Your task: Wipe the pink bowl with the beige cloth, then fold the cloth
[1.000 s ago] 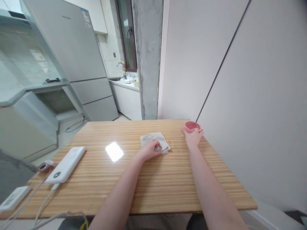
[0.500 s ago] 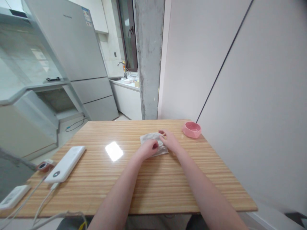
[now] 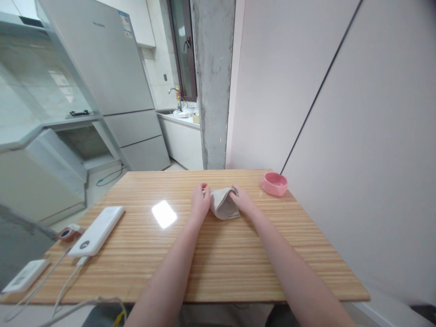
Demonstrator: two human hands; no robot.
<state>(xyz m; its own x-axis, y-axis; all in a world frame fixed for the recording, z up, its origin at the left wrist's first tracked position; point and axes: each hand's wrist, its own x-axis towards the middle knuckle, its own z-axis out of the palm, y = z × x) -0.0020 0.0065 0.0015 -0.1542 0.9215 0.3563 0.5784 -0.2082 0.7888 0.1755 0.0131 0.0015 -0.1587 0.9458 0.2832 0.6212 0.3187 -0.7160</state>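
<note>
A light grey-white cloth [image 3: 225,205] is bunched up between my two hands, partly raised off the wooden table [image 3: 238,263], its near side curving into an open fold. My left hand [image 3: 200,200] grips the cloth's left end, fingers curled round it. At the right end, my right hand [image 3: 241,198] pinches the upper edge, with the thumb tucked at the fold and the fingers behind. The fingertips of both hands are partly hidden by the cloth.
A pink faceted bowl [image 3: 274,183] stands at the table's far right corner beside the wall. On the left lie a white power bank [image 3: 97,231] with a cable, a small reddish-brown object [image 3: 67,234] and a white box-like device [image 3: 26,275]. A fridge [image 3: 98,68] stands beyond.
My left hand has moved left and away from me, from the cloth's middle to its left end. The cloth, flat before, is now lifted and folded between both hands.
</note>
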